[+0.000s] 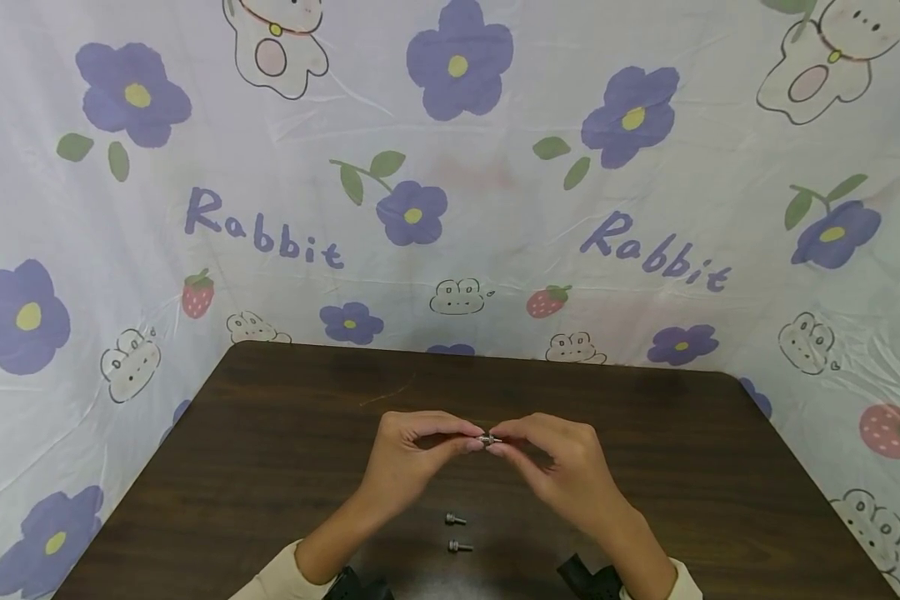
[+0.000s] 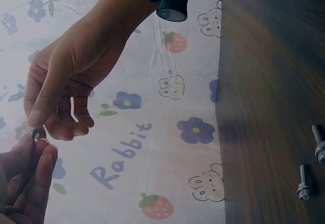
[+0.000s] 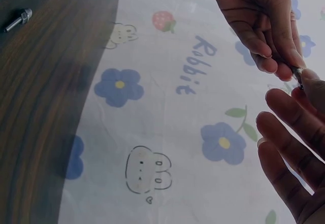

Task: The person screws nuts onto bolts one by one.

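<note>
A small metal bolt (image 1: 488,439) spans the fingertips of both hands above the table, largely covered by them. My left hand (image 1: 408,457) pinches it from the left between thumb and forefinger. From the right, thumb and forefinger of my right hand (image 1: 566,467) pinch its other end. In the right wrist view, the right hand's (image 3: 292,148) other fingers are spread away from the bolt (image 3: 298,76). Nearer the body, two more bolts lie on the tabletop, one farther bolt (image 1: 456,519) and one nearer bolt (image 1: 461,547), side by side with thicker ends leftward.
The dark wooden table (image 1: 270,467) has rounded far corners. Behind and beside it hangs a white cloth (image 1: 495,250) with flowers, rabbits and strawberries. Black wrist devices, such as the one on the right wrist (image 1: 588,577), sit under both forearms.
</note>
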{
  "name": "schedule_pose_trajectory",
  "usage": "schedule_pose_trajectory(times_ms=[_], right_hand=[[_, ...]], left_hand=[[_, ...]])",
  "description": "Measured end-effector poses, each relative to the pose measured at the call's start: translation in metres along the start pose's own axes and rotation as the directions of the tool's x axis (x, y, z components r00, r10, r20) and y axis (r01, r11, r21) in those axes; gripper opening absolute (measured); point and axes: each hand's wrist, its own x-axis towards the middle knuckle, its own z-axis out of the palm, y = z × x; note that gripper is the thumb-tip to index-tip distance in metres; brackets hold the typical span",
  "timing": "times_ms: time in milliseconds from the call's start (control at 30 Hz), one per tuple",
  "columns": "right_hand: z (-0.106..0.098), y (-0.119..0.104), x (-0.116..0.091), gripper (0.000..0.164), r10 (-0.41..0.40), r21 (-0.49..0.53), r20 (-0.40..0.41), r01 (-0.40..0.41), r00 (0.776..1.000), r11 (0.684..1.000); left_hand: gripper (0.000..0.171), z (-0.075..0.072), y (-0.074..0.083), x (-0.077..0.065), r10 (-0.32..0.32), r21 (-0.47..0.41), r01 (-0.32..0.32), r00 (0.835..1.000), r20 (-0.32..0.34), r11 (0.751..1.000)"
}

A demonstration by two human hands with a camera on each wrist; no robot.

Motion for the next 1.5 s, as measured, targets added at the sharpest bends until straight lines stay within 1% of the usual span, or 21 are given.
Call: schedule_pose_trajectory(times_ms=[133, 267, 400, 533, 700, 767, 967, 1233, 1367, 1500], right_hand=[[0.0008, 0.0008, -0.001, 0.011, 0.007, -0.001, 0.007, -0.007, 1.0, 1.0], [0.001, 0.0007, -0.0026, 0.009, 0.045, 0.005, 0.028, -0.045, 0.999, 0.999], [0.0013, 0.0006, -0.0037, 0.004, 0.057, 0.001, 0.034, -0.057, 0.998, 0.998], [0.0012, 0.0003, -0.0036, 0.005, 0.067, 0.002, 0.032, -0.067, 0.997, 0.998], [0.0016, 0.0004, -0.0016, 0.019, 0.053, 0.025, 0.025, -0.054, 0.998, 0.998], [0.0014, 0.0003, -0.0008, 0.02, 0.038, 0.028, 0.021, -0.038, 0.999, 0.999], [0.0014, 0.0001, -0.0005, 0.013, 0.014, 0.014, 0.014, -0.014, 1.0, 1.0], [0.0043, 0.0022, -0.0014, 0.013, -0.041, 0.023, -0.007, 0.041, 0.999, 0.999], [0.0042, 0.0025, -0.002, 0.016, -0.032, 0.017, -0.006, 0.032, 0.999, 0.999], [0.0041, 0.002, -0.0031, 0.015, -0.005, 0.012, 0.008, 0.004, 1.0, 1.0]], left_hand=[[0.011, 0.0003, -0.0001, 0.0006, 0.005, -0.004, -0.005, 1.0, -0.003, 1.0], [0.011, 0.0008, 0.0004, 0.0007, 0.006, -0.015, -0.006, 1.0, -0.002, 1.0], [0.011, 0.0013, 0.0005, -0.0001, 0.005, -0.013, -0.005, 1.0, -0.002, 1.0], [0.011, 0.0014, 0.0003, -0.0006, 0.006, -0.006, -0.006, 1.0, -0.001, 1.0], [0.011, 0.0004, 0.0016, 0.0004, -0.003, -0.001, 0.003, 1.0, -0.01, 1.0], [0.011, -0.0001, 0.0021, 0.001, -0.004, -0.002, 0.004, 1.0, -0.013, 1.0], [0.011, -0.0004, 0.0027, 0.001, -0.006, -0.012, 0.006, 1.0, -0.015, 1.0], [0.011, 0.0001, 0.0015, -0.0002, 0.009, -0.014, -0.009, 1.0, -0.004, 1.0], [0.012, 0.0003, 0.0015, 0.0002, 0.011, -0.025, -0.011, 1.0, 0.003, 1.0], [0.011, 0.0007, 0.0017, 0.0, 0.012, -0.024, -0.011, 1.0, 0.007, 1.0]])
